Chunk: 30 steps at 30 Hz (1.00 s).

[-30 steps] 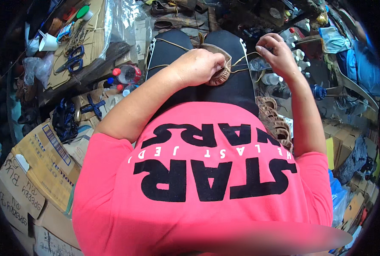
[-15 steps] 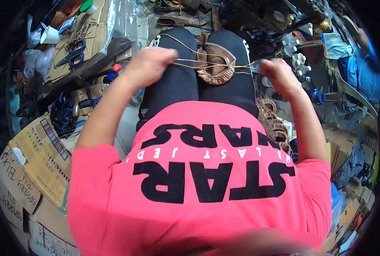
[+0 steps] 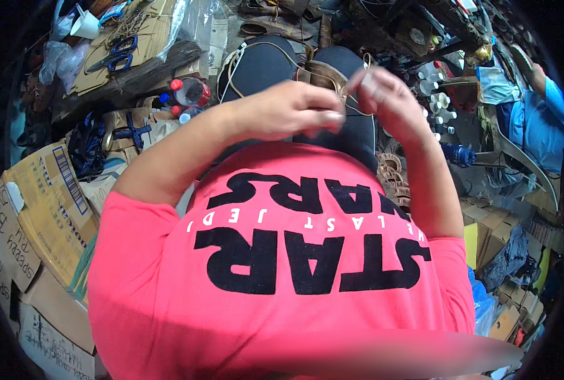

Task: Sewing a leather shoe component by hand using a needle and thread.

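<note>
A brown leather shoe upper [image 3: 325, 73] with a gathered edge lies across my thighs, partly hidden by my hands. A thin light cord [image 3: 233, 79] loops over my left knee and runs toward the upper. Just in front of the leather, my left hand [image 3: 297, 109] has its fingers curled together. They are blurred, and what they hold is hidden. My right hand [image 3: 386, 98] is pinched on the cord at the right side of the upper, its fingertips close to those of the left.
Blue-handled scissors [image 3: 122, 54] rest on cardboard sheets at the far left. Plastic bottles [image 3: 190, 93] stand beside my left leg. Several small white bottles [image 3: 443, 101] and more gathered brown leather pieces [image 3: 392, 174] are at my right. A cardboard box [image 3: 50, 196] sits at the left.
My hands were wide apart with the cord stretched between them. Both have come together over the shoe upper, the left moving right and nearer me. The cord now hangs slack over my left knee.
</note>
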Each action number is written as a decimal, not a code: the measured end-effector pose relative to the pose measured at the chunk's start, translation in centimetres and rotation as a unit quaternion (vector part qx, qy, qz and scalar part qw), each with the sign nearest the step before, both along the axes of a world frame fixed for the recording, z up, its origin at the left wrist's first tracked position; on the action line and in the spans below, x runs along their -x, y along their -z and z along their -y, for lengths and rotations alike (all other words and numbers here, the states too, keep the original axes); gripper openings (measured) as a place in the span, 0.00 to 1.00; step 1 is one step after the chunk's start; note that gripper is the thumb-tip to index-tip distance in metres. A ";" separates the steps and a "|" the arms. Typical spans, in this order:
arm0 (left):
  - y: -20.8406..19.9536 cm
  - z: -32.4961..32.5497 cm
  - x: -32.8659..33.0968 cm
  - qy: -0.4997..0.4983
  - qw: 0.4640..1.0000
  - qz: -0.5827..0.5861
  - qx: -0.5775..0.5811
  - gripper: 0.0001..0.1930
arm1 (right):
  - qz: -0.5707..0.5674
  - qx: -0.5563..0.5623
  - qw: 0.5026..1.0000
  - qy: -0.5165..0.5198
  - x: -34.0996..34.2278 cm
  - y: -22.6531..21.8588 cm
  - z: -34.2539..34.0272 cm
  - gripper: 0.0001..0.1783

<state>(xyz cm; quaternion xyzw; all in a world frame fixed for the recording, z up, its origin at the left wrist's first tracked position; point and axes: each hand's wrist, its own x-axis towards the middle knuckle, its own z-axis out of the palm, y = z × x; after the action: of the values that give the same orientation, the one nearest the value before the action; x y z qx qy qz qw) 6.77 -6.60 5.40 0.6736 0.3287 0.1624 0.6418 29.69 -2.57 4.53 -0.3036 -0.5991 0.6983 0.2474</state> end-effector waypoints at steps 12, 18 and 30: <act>-9.0 3.9 45.8 -0.559 0.508 -0.579 -0.307 0.18 | 0.697 -0.090 0.635 0.321 -47.4 5.1 9.6 0.17; 0.0 -1.5 16.1 -0.373 0.746 -0.373 -0.407 0.17 | 0.542 -0.083 0.835 -0.035 -24.6 9.0 1.6 0.23; 6.2 -7.7 -1.8 -0.006 0.968 -0.116 -0.221 0.12 | 0.270 -0.162 0.946 0.083 -2.6 3.8 -2.5 0.07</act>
<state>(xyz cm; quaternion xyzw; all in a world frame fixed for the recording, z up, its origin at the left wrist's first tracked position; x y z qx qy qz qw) 8.61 1.10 -0.80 0.8109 0.3612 0.1556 0.4332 32.30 -0.07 0.78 -0.4856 -0.7208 0.4609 0.1794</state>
